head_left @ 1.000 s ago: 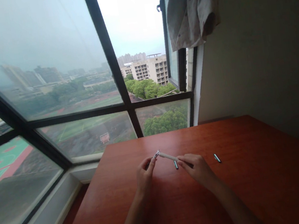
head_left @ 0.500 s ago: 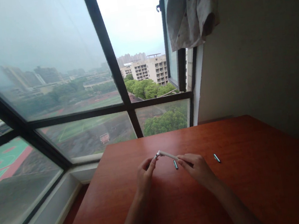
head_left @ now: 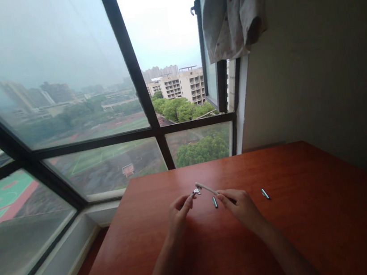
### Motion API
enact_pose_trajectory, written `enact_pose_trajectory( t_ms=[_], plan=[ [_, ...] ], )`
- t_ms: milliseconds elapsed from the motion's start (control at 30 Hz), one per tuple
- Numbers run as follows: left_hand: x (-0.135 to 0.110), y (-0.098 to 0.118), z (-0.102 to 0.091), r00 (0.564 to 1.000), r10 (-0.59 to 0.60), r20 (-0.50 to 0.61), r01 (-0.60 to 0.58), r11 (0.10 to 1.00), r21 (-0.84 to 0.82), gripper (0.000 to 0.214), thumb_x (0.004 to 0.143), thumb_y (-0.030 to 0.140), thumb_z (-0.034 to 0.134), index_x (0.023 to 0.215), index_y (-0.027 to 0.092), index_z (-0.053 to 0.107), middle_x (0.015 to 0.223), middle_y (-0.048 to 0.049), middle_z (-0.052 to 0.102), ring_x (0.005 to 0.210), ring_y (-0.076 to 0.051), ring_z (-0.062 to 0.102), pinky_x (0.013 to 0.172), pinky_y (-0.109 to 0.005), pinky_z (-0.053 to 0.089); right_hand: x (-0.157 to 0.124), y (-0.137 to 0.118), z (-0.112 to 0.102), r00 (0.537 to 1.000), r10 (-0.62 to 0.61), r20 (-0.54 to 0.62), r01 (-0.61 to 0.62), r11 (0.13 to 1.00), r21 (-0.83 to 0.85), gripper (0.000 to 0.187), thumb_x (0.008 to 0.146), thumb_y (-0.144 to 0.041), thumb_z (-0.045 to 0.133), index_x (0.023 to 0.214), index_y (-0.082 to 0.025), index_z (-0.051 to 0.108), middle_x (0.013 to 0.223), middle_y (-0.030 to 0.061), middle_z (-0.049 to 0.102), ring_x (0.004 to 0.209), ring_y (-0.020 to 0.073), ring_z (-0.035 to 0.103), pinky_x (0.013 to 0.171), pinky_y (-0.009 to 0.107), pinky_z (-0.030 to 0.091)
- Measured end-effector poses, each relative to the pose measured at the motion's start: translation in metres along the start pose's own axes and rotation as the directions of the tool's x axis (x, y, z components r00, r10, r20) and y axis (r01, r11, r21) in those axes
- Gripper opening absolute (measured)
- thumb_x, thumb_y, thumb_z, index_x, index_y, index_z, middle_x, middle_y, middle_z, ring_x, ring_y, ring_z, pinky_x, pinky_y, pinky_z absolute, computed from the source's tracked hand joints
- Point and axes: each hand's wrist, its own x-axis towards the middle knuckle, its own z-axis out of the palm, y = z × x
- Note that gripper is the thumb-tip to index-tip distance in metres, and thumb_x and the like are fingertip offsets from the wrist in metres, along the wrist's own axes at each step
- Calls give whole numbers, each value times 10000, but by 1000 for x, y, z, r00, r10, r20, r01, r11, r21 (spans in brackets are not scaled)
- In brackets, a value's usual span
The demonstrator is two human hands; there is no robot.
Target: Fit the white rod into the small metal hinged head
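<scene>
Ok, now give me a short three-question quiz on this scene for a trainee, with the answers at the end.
1. True or false: the right hand holds one end of a slim pale stick.

2. How many small striped pieces lie loose on the table?
A) One
B) Two
C) Four

3. Fill in the blank: the thin item with the shiny silver end is held in the person's ____ hand.

Key:
1. True.
2. B.
3. Left.
</scene>
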Motion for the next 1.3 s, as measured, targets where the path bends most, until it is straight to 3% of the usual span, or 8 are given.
enact_pose_trajectory(
  t_ms=[133, 233, 333, 500, 800, 1067, 1300],
  plan=[
    [0, -5, 1, 999, -1, -50, -1, 999, -40, 375, 790, 469, 617, 880, 131, 752, 647, -23, 571, 641, -148, 493, 582, -231, 379, -2, -1, 12, 985, 162, 64, -172, 960, 221, 493, 891, -534, 451, 701, -137, 673, 528, -12, 497, 484, 109, 453, 474, 224, 310],
    [0, -5, 3, 994, 11, -113, -14, 1000, -28, 382, 782, 472, 630, 933, 143, 751, 670, -18, 587, 662, -151, 506, 609, -235, 391, -4, -3, 23, 948, 267, 171, -316, 833, 454, 540, 841, -622, 475, 839, -123, 684, 529, -37, 455, 406, 73, 362, 398, 210, 256],
    [0, -3, 2, 981, 16, -194, -21, 1000, -22, 405, 757, 499, 645, 921, 145, 756, 695, -27, 622, 679, -164, 531, 625, -243, 411, -6, -9, 26, 922, 298, 249, -388, 732, 560, 579, 801, -655, 513, 931, -116, 682, 545, -36, 478, 383, 58, 341, 368, 200, 237],
    [-1, 2, 1, 965, 30, -261, -31, 1000, 0, 411, 743, 500, 658, 915, 139, 754, 740, -51, 663, 711, -184, 561, 646, -254, 447, -8, -14, 25, 905, 296, 306, -425, 667, 611, 571, 788, -645, 549, 962, -116, 673, 557, -35, 494, 379, 47, 351, 350, 185, 232],
    [-6, 4, 8, 983, 128, -133, -121, 991, 61, 379, 761, 453, 663, 965, 144, 748, 795, -65, 711, 743, -209, 614, 658, -255, 467, -7, -12, 23, 877, 326, 353, -479, 545, 688, 539, 785, -622, 578, 1000, -132, 643, 585, -43, 496, 382, 37, 341, 343, 170, 200],
    [-4, 9, 4, 957, 116, -266, -108, 993, 46, 363, 771, 455, 649, 943, 150, 742, 865, -67, 727, 813, -224, 639, 685, -268, 481, -9, -15, 24, 867, 310, 390, -498, 571, 653, 535, 781, -634, 573, 953, -131, 637, 596, -39, 501, 389, 37, 355, 336, 166, 206],
    [-6, 8, 5, 957, 147, -252, -133, 989, 69, 351, 774, 452, 651, 926, 148, 739, 869, -72, 728, 800, -217, 634, 688, -265, 478, -9, -15, 22, 857, 311, 411, -515, 570, 640, 537, 770, -642, 577, 955, -141, 639, 595, -40, 506, 390, 39, 363, 339, 165, 208]
  ],
)
